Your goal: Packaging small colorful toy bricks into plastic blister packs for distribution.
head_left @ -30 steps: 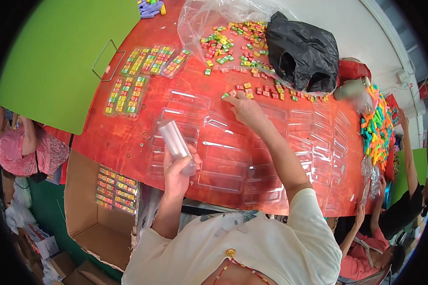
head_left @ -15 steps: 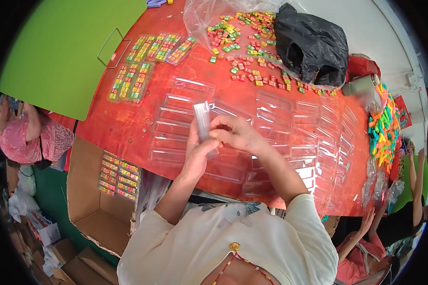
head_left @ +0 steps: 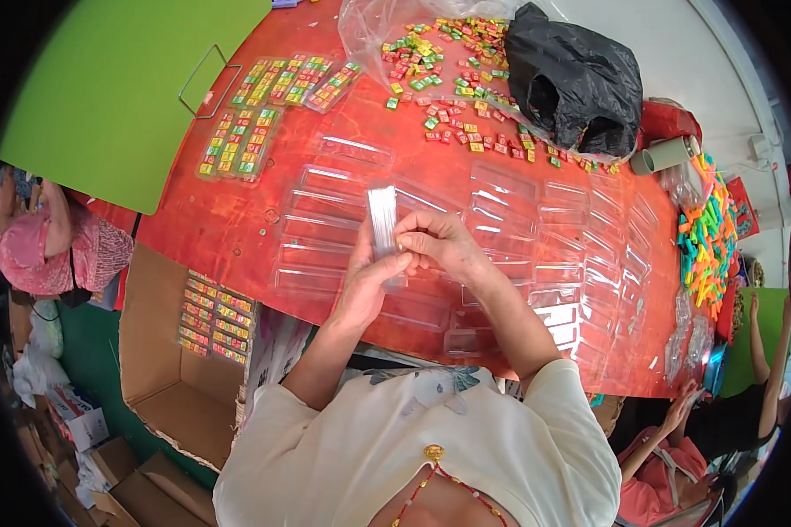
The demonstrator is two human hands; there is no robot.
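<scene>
My left hand is wrapped round a narrow stack of clear plastic trays, held upright above the red table. The fingers of my right hand are pinched at the stack's right side, near my left thumb; whether a single tray is between them I cannot make out. Beneath and around my hands, rows of clear plastic trays lie on the table. Farther left are trays filled with small red, yellow and green packets. Loose packets are scattered at the far side.
A black plastic bag sits at the far right, beside a greenish cup and a heap of coloured plastic pieces. A green board covers the far left. An open cardboard box stands below the table's edge. Other people work at both sides.
Both hands stay at the stack, which has shifted slightly right with little change in its tilt. My right fingers have moved a little along its side. The trays on the table look the same.
</scene>
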